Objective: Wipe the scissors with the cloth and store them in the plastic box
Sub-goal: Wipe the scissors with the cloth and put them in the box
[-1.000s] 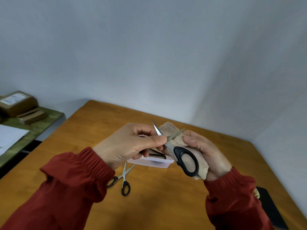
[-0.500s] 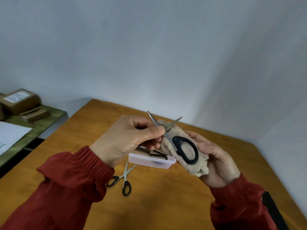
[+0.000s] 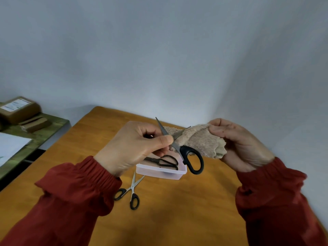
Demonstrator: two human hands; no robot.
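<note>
The right hand, clamped on the beige cloth, has drawn it off the handle toward a blade tip. The left hand pinches the open black-handled scissors mid-frame above the plastic box, so wiping looks nearly done. Three scissors in all: this one, a dark pair in the box and a small pair on the surface; one cloth, one box.

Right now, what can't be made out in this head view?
- held scissors: the second handle is hidden inside the left hand, and one blade is partly covered by the cloth.
- dark scissors in the plastic box: the blades are hidden behind the left hand.
- parcel label, far left: too small to read.
</note>
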